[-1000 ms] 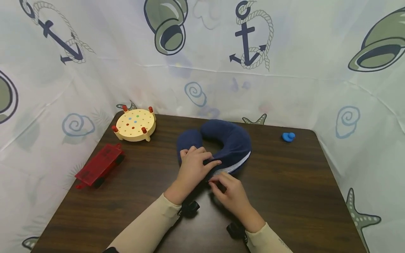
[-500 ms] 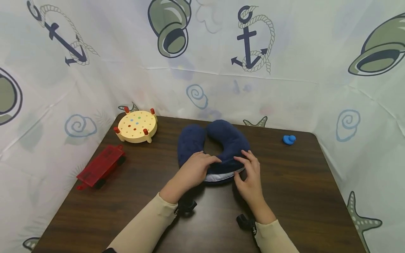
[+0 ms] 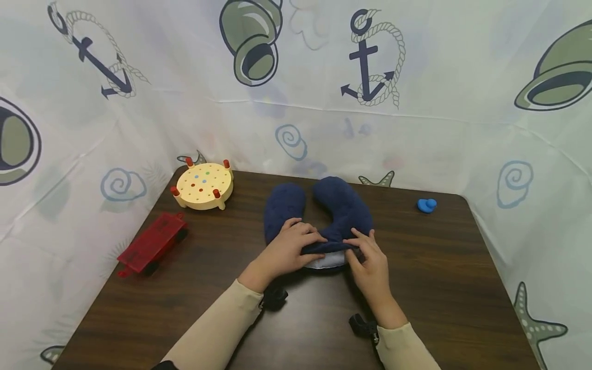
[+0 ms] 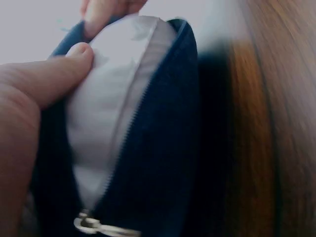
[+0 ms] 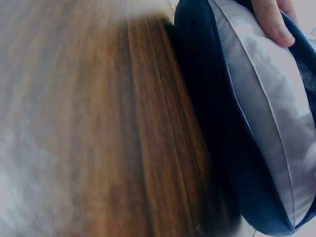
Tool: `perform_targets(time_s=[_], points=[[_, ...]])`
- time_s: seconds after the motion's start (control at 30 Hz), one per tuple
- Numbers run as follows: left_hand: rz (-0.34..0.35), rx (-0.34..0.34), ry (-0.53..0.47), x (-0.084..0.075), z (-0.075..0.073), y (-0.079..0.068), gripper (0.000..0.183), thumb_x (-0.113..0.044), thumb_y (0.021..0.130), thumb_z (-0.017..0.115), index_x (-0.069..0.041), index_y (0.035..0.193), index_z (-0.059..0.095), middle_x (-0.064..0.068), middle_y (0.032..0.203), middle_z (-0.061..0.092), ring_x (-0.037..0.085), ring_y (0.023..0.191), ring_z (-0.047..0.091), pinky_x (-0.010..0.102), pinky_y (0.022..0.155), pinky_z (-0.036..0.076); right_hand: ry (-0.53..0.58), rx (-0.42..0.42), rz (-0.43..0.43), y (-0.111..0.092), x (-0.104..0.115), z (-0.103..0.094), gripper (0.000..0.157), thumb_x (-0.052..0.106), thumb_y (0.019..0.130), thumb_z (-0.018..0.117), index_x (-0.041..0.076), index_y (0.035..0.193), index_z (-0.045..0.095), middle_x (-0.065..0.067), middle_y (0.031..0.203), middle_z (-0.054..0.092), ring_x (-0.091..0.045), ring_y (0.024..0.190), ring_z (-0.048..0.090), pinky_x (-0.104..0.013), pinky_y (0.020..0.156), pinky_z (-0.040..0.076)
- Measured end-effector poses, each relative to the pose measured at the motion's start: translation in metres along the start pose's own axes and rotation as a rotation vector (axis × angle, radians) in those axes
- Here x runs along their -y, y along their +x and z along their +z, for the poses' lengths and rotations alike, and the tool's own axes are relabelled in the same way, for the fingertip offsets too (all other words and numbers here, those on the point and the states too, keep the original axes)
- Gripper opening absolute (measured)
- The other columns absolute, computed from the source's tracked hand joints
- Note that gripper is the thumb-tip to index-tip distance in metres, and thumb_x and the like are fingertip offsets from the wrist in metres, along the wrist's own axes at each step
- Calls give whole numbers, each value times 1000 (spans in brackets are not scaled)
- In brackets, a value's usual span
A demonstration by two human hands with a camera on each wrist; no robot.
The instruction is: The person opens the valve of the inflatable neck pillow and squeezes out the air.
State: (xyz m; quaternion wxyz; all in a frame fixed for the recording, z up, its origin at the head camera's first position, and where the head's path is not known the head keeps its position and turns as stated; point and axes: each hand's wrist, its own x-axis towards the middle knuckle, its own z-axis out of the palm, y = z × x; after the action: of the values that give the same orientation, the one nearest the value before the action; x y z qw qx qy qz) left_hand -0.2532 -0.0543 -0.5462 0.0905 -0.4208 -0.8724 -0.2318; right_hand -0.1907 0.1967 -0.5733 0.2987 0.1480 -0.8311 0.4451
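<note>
A navy U-shaped neck pillow [image 3: 342,205] lies on the table with its curved closed end toward me. Its zipper is unzipped along that end, baring the white inner cushion [image 3: 327,260]. My left hand [image 3: 289,246] pinches the lifted navy edge, thumb below and fingers above. At the right part of the opening, my right hand [image 3: 372,267] holds the same edge between thumb and fingers. In the left wrist view a metal zipper pull [image 4: 106,227] hangs at one end of the slit. The right wrist view shows the white inner cushion [image 5: 271,94] bulging inside the cover.
A red toy wagon [image 3: 153,243] sits at the table's left edge. Behind it stands a round cream pegged toy [image 3: 205,185] with red tips. A small blue rubber duck [image 3: 426,205] is at the back right. Patterned cloth [image 3: 314,133] hangs behind the dark wooden table [image 3: 444,288].
My right hand has moved from the front of the zipper to the right side of the opening. The pillow has turned slightly, and its navy edge is raised, with more white showing at the front.
</note>
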Motion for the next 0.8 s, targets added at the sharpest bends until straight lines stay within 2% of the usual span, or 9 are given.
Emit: perform_targets(time_s=[0.13,0.2,0.3,0.37,0.43,0.53,0.67,0.73,0.8], points=[[29,-58,-43,6,3,-1,25,-33,98,84,-23,121,82,-6,120,80,15,123,71,48,129,37,-3,-16,-30,0,3,0,25,-8,89,82,8,108,82,-12,111,83,-33,111,79,-44,126,44],[23,-72,-74,8,2,-1,20,-26,99,83,-20,119,82,-4,118,81,15,121,73,46,128,39,-5,-18,-37,0,4,1,24,-6,88,84,8,107,80,-9,104,82,-31,104,79,-38,124,46],[-1,-86,-135,8,1,0,21,-19,100,81,-18,121,80,-3,119,82,15,118,75,46,127,40,1,-13,-40,0,4,1,23,-8,88,82,7,105,76,-8,102,80,-31,104,76,-31,124,45],[-26,-93,-172,9,0,0,23,-17,101,80,-18,124,76,-3,119,81,15,116,74,46,125,41,16,10,-54,1,4,3,21,-11,90,76,7,101,73,-8,102,77,-31,106,72,-28,122,42],[-41,-104,-215,9,1,0,22,-14,103,77,-18,123,71,-4,122,80,15,118,73,47,124,40,30,48,-62,0,4,4,23,-12,92,69,9,101,72,-6,103,73,-29,105,67,-30,116,39],[-25,-116,-255,9,4,1,13,-9,105,69,-19,113,68,-4,125,78,15,125,71,51,122,39,50,123,-52,1,4,4,31,-9,96,64,15,110,77,-3,103,65,-21,101,58,-35,102,33],[22,-110,-256,9,6,1,31,0,103,63,-27,99,78,-6,131,74,15,132,66,55,123,35,67,223,-43,-1,4,4,40,2,97,72,24,129,80,-6,111,57,-20,105,46,-40,99,26],[19,-102,-247,8,6,1,38,0,102,63,-32,100,82,-7,131,73,14,131,65,56,124,33,60,258,-54,-1,4,4,42,8,96,78,27,133,79,-7,114,54,-22,107,44,-41,98,24],[7,-97,-238,8,6,1,39,1,100,63,-32,105,84,-8,130,73,13,129,65,55,125,33,45,277,-59,-1,4,3,43,12,94,82,28,134,78,-8,116,53,-23,108,43,-42,97,24]])
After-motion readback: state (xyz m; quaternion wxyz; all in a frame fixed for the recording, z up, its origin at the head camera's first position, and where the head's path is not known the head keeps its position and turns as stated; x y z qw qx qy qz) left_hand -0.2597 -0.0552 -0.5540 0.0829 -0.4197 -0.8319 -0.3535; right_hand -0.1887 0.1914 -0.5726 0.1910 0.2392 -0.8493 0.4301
